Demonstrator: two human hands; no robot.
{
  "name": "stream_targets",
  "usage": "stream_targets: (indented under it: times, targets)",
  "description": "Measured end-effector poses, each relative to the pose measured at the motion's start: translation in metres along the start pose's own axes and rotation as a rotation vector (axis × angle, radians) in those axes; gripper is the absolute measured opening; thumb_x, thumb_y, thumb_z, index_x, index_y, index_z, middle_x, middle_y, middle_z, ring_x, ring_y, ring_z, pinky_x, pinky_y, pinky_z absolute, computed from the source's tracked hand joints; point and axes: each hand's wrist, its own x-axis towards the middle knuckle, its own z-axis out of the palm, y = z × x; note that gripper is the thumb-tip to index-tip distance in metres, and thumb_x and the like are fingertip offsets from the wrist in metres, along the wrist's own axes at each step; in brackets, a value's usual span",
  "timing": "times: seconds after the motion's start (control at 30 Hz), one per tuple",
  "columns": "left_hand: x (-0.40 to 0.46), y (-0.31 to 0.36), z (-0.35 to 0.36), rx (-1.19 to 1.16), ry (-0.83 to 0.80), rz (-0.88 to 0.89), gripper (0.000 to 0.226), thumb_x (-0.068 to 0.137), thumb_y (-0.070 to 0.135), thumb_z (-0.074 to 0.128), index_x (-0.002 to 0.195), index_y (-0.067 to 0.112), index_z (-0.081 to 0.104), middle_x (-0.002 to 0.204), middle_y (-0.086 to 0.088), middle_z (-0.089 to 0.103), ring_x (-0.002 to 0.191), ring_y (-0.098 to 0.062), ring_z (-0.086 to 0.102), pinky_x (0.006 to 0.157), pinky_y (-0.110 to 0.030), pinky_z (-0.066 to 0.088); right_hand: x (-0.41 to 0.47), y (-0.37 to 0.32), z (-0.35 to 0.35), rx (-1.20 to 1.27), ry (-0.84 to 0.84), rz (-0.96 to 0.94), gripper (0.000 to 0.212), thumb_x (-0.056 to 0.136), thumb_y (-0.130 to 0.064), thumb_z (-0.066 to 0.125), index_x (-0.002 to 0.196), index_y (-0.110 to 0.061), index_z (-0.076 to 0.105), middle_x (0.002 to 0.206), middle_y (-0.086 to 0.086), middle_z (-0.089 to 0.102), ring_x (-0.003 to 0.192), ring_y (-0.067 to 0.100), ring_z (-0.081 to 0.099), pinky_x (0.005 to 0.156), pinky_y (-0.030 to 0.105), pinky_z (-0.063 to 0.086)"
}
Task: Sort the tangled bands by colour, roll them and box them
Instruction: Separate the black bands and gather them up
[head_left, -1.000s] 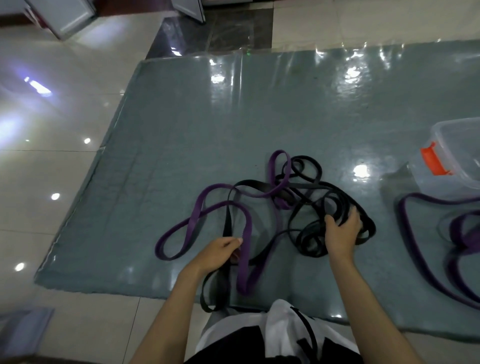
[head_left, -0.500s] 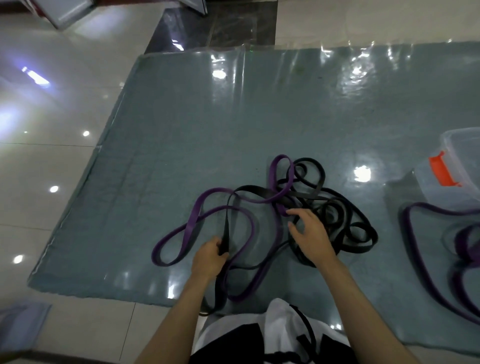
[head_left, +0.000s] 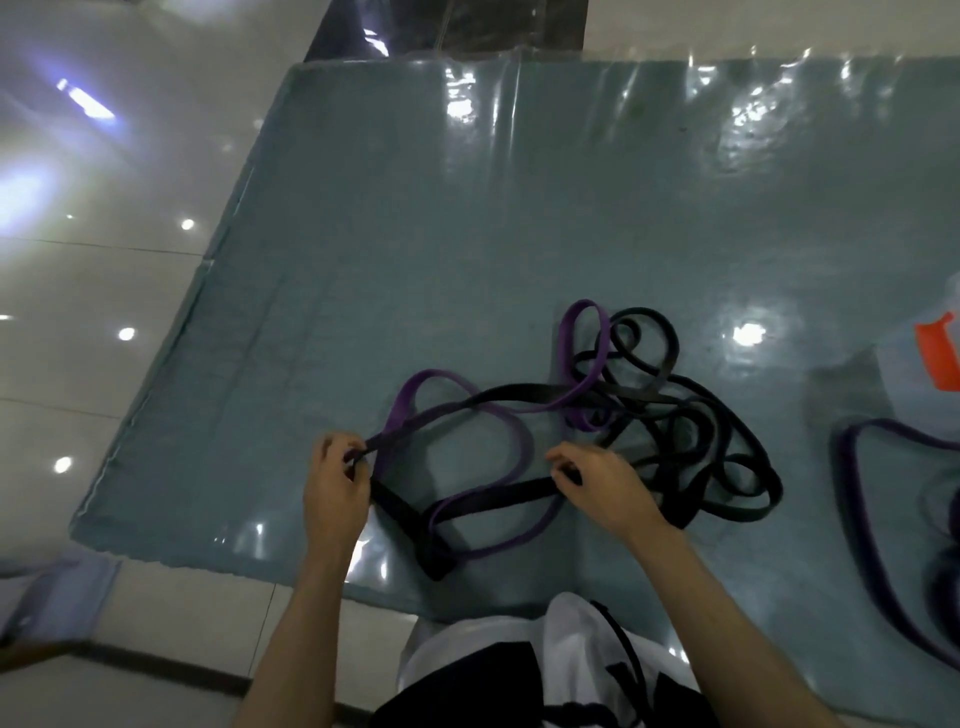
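We now have the black band (head_left: 462, 501) in both hands — a second ago our right hand (head_left: 605, 480) lay out on the black heap. It has come back to pinch the strap near the middle, while our left hand (head_left: 337, 478) grips it at the left. The purple band (head_left: 498, 415) still threads through it on the mat (head_left: 415, 260); sorting has only begun — we judge.

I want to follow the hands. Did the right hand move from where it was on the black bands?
Yes. The right hand left the far right side of the black pile and came toward the left hand, now pinching a black band at the pile's left edge.
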Motion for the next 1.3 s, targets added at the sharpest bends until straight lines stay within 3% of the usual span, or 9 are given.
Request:
stream_targets:
  times: [0.1,0.33,0.43,0.53,0.63,0.73,1.0,1.1,1.3]
  targets:
    - [-0.001,0.002,-0.003,0.007,0.101,0.011,0.029,0.099,-0.001,0.064,0.099,0.028,0.061,0.119,0.01,0.054,0.088,-0.005,0.063,0.071,-0.011,0.052,0.001,0.0,0.003,-0.018,-0.037,0.016,0.019,0.096,-0.018,0.072,0.115,-0.018,0.074,0.108,-0.004,0.078,0.098,0.016,0.074,0.086,0.039,0.061]
    - [0.007,0.002,-0.011,0.086,0.205,-0.025,0.047,0.083,-0.018,0.064,0.072,0.026,0.053,0.096,0.014,0.053,0.078,-0.011,0.056,0.067,-0.024,0.05,0.001,0.002,-0.002,-0.107,-0.248,0.077,0.021,0.092,-0.04,0.078,0.112,-0.034,0.078,0.101,-0.013,0.071,0.093,0.01,0.068,0.083,0.033,0.058]
    - [0.01,0.001,-0.017,0.138,0.291,-0.016,0.036,0.09,-0.011,0.065,0.081,0.023,0.071,0.103,0.009,0.059,0.084,-0.015,0.061,0.068,-0.022,0.048,-0.002,0.0,-0.003,-0.164,-0.166,0.107,0.016,0.096,-0.037,0.074,0.111,-0.033,0.079,0.105,-0.009,0.075,0.099,0.015,0.071,0.083,0.034,0.058]
    - [0.016,-0.002,-0.027,0.172,0.384,-0.043,0.026,0.099,-0.003,0.064,0.103,0.015,0.083,0.118,-0.005,0.067,0.097,-0.029,0.067,0.077,-0.041,0.057,-0.005,0.002,-0.006,-0.175,-0.125,0.152,0.018,0.098,-0.036,0.072,0.114,-0.034,0.078,0.109,-0.009,0.076,0.103,0.016,0.071,0.084,0.032,0.056]
    - [0.02,-0.009,-0.03,0.293,0.268,-0.086,0.045,0.097,-0.01,0.061,0.13,0.019,0.075,0.132,-0.018,0.063,0.109,-0.039,0.064,0.089,-0.052,0.057,-0.009,0.005,-0.008,-0.133,-0.118,0.187,0.021,0.099,-0.036,0.072,0.118,-0.032,0.078,0.117,-0.008,0.076,0.109,0.017,0.07,0.089,0.035,0.056]
    - [0.018,-0.017,-0.023,0.263,-0.039,-0.28,0.077,0.096,-0.009,0.058,0.159,0.031,0.043,0.139,-0.023,0.052,0.121,-0.043,0.057,0.105,-0.055,0.05,-0.012,0.004,-0.009,-0.12,-0.112,0.189,0.021,0.098,-0.035,0.072,0.119,-0.032,0.077,0.118,-0.008,0.076,0.109,0.016,0.069,0.089,0.033,0.055]
    - [0.009,-0.031,-0.012,0.019,-0.125,-0.445,0.067,0.106,0.038,0.057,0.164,0.029,0.027,0.157,-0.016,0.045,0.141,-0.04,0.047,0.118,-0.055,0.04,-0.018,0.002,-0.01,-0.107,-0.102,0.191,0.018,0.098,-0.033,0.072,0.116,-0.033,0.078,0.113,-0.009,0.076,0.107,0.016,0.069,0.086,0.031,0.053]
    - [0.005,-0.029,-0.014,0.012,-0.127,-0.422,0.078,0.098,0.014,0.07,0.162,0.024,0.027,0.151,-0.018,0.048,0.132,-0.04,0.054,0.112,-0.054,0.047,-0.018,0.001,-0.01,-0.099,-0.104,0.187,0.017,0.099,-0.032,0.072,0.115,-0.033,0.078,0.112,-0.008,0.076,0.106,0.016,0.069,0.086,0.032,0.054]
    - [-0.002,-0.032,-0.028,-0.097,-0.096,-0.301,0.086,0.09,-0.027,0.055,0.161,0.018,0.036,0.152,-0.01,0.047,0.129,-0.021,0.047,0.112,-0.046,0.049,-0.021,0.0,-0.01,-0.112,-0.088,0.189,0.017,0.099,-0.033,0.071,0.114,-0.033,0.077,0.112,-0.01,0.075,0.106,0.015,0.07,0.086,0.035,0.056]
